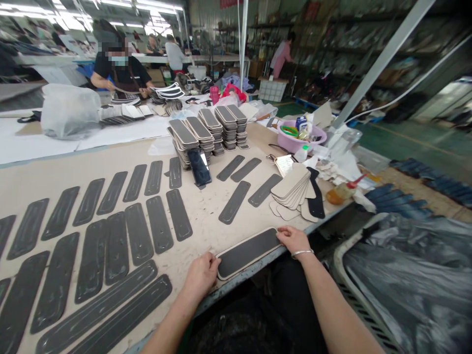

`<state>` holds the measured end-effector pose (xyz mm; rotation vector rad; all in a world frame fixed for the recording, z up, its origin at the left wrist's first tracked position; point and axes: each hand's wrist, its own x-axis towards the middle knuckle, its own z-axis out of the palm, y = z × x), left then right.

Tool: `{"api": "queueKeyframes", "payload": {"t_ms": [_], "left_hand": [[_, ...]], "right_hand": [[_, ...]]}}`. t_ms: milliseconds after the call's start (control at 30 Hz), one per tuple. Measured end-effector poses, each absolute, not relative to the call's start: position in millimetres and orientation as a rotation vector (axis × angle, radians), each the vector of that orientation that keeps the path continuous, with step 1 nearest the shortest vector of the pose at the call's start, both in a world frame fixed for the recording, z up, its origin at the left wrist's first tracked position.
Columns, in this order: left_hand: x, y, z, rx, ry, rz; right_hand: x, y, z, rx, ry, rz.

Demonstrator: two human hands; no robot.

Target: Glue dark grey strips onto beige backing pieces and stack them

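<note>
A long dark grey panel with a beige border [249, 252] lies at the table's front edge, between my two hands. My left hand [202, 271] pinches its left end with thumb and fingers. At the right end, my right hand [294, 239], with a bangle at the wrist, pinches the corner. Dark strips with shiny, wet-looking outlines [159, 223] lie in rows to the left. Beyond the panel are several more dark strips [234, 202]. A fanned pile of beige panels [291, 187] sits just past my right hand.
Stacks of bordered panels [184, 132] stand at the back, a phone [199, 167] leaning on them. To the right are a purple basin [302, 137] and a bottle of amber liquid [341, 192]. A grey crate [354, 295] stands below. Across the table, a masked person [120, 73] handles pieces.
</note>
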<state>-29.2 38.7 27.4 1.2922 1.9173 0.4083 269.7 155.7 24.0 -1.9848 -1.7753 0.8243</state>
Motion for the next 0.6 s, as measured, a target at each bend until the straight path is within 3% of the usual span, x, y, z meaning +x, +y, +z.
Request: {"api": "queueKeyframes", "payload": {"t_ms": [600], "left_hand": [[-27.6, 32.4, 22.5, 1.130, 1.877, 0.600]], "right_hand": [[272.3, 155.6, 20.2, -1.986, -1.787, 0.848]]}}
